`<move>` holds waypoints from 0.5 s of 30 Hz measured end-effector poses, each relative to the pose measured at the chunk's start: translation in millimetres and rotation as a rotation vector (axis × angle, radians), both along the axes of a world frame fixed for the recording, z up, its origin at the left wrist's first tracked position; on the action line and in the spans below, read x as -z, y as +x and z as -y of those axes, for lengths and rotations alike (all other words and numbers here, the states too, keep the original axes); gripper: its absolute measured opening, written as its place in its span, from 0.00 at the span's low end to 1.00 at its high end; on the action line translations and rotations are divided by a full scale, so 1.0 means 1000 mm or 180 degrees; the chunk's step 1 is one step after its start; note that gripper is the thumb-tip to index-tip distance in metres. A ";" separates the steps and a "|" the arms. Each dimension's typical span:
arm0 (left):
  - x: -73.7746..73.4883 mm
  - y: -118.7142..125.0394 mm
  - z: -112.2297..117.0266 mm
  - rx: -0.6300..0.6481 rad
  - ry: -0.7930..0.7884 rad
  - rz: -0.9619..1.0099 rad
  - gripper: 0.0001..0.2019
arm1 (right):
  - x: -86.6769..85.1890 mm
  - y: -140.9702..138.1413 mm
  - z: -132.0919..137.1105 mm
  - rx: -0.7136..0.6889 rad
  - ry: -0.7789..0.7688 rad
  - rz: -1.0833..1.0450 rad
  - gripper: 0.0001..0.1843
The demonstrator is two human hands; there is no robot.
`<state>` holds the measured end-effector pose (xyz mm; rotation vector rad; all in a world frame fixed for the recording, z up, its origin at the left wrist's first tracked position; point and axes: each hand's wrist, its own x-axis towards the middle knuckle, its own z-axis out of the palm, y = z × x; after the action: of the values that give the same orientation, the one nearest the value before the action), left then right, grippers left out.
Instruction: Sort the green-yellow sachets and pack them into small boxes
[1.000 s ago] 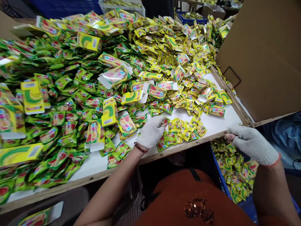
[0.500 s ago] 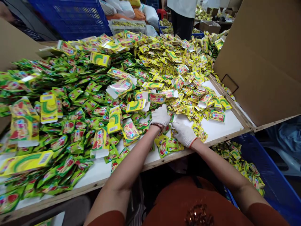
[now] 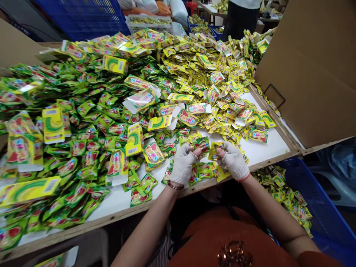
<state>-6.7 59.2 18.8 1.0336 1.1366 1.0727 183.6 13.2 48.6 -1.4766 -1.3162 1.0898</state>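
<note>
My left hand [image 3: 183, 163], in a white glove with bare fingertips, pinches a green candy packet [image 3: 201, 144] with a watermelon print. Just to its right, my right hand [image 3: 233, 160], gloved the same way, grips a yellow candy packet [image 3: 214, 150] between thumb and fingers. Below both hands, more small packets [image 3: 204, 170] lie on the white tabletop [image 3: 251, 148] by its wooden edge. Printed cardboard boxes, one with a watermelon picture [image 3: 152, 152] and one yellow [image 3: 134, 139], lie left of my left hand.
Green packets [image 3: 91, 107] heap up on the left, yellow ones [image 3: 189, 70] at the back right. Cardboard sheets [image 3: 308, 74] wall the table's sides. A blue crate [image 3: 319, 207] with packets stands below at right. A person [image 3: 241, 18] stands beyond the table.
Both hands have drawn back toward the table's front edge, the right one also rightward. Each now holds up a packet. The person at the back has shifted right.
</note>
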 end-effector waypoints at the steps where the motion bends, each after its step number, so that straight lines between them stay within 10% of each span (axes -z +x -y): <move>1: 0.001 0.005 0.006 -0.0040 -0.0053 0.0209 0.20 | 0.000 -0.005 0.000 0.0021 -0.0077 -0.0249 0.20; 15: -0.009 0.011 0.024 0.0642 0.0154 0.0152 0.17 | 0.010 -0.010 -0.003 0.0183 -0.0013 -0.0607 0.21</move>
<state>4.5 34.8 27.9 1.1295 0.9500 0.9626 173.4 16.1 39.1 -1.3684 -1.1329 1.1655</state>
